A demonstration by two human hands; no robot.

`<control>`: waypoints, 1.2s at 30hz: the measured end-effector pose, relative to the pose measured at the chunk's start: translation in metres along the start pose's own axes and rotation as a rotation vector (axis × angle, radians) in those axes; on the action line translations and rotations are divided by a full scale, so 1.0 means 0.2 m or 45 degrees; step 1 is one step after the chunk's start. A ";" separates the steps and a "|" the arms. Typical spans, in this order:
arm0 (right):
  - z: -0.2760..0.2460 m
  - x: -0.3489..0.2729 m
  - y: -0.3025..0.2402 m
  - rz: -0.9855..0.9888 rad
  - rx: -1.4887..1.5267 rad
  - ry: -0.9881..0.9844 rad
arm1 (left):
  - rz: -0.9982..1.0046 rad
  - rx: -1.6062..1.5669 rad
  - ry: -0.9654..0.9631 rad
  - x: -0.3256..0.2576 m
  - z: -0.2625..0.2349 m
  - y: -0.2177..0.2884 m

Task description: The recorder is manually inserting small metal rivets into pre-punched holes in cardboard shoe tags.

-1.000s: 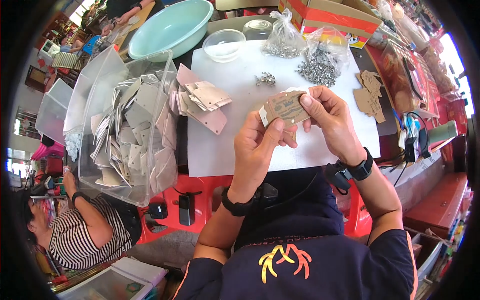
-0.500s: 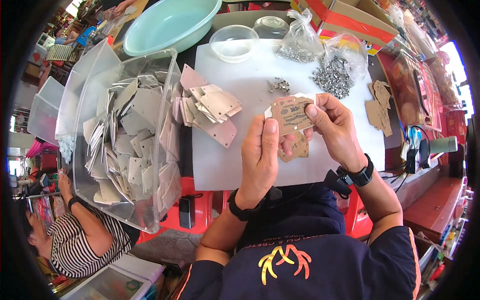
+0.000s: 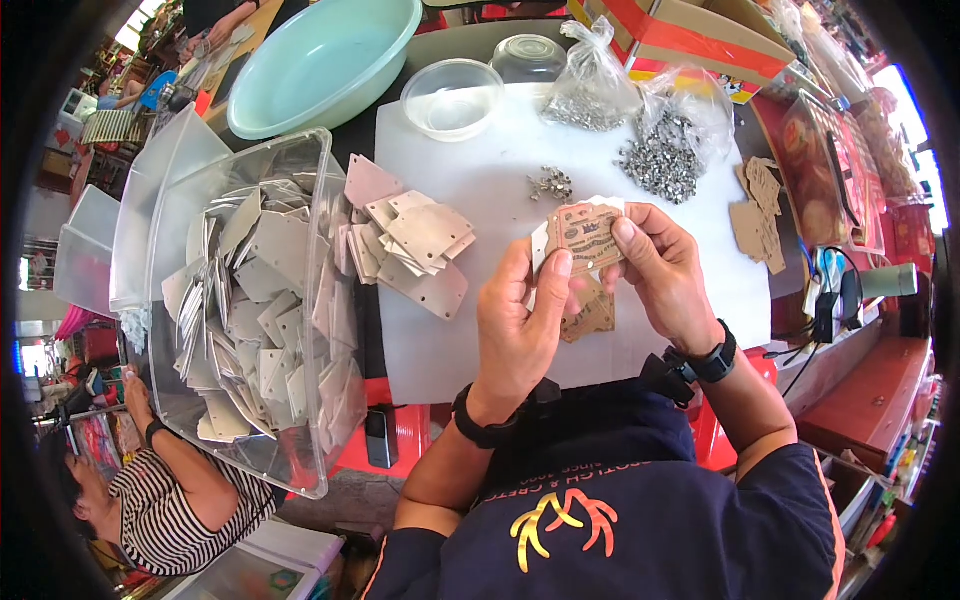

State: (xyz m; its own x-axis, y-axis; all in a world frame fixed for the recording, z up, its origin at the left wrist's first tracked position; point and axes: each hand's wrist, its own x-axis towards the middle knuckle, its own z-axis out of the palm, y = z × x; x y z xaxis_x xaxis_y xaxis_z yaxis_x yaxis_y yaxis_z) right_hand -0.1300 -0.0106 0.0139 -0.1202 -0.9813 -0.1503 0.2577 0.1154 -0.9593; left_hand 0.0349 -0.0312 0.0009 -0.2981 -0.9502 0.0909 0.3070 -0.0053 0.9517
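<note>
My left hand (image 3: pixel 522 315) and my right hand (image 3: pixel 668 268) are both closed on a brown printed card (image 3: pixel 583 238), one at each side, thumbs on top. A white piece (image 3: pixel 541 246) shows behind the card's edges. The pair is held above a white work sheet (image 3: pixel 480 355). Under my hands lies another brown printed card (image 3: pixel 596 318), partly hidden by my fingers. Beyond them sits a small heap of metal fasteners (image 3: pixel 550 184). Left of my hands is a loose stack of pale cards (image 3: pixel 425 237) with holes in them.
At left stands a clear plastic bin (image 3: pixel 322 200) filled with pale cards. Behind are a pale green basin (image 3: pixel 325 70), a clear bowl (image 3: pixel 453 98), bags of metal fasteners (image 3: pixel 662 155) and a cardboard box (image 3: pixel 700 45). Several brown cards (image 3: pixel 757 225) lie at right. A person (image 3: pixel 185 500) sits at lower left.
The whole view has shifted slightly. My hands still grip the card and white piece, now tilted a little differently. My right fingers have moved farther over the card's right side.
</note>
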 end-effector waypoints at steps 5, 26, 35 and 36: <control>-0.03 -0.05 0.01 -0.083 -0.157 -0.015 | 0.047 0.014 0.053 -0.02 0.00 0.00; -0.15 -0.21 -0.03 -0.119 0.128 0.148 | 0.096 0.014 -0.117 -0.13 0.16 0.05; -0.19 -0.24 0.00 -0.112 0.382 0.071 | 0.275 0.054 0.076 -0.15 0.25 0.04; -0.18 -0.24 0.00 -0.125 0.408 0.056 | 0.384 0.082 0.124 -0.15 0.24 0.02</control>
State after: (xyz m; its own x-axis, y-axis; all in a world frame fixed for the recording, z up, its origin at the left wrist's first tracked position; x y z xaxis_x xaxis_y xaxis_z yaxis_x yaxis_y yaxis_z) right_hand -0.1592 0.0421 0.0117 -0.1990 -0.9769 -0.0778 0.5305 -0.0407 -0.8467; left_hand 0.0015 0.0128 0.0157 -0.1133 -0.9312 0.3464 0.3097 0.2981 0.9029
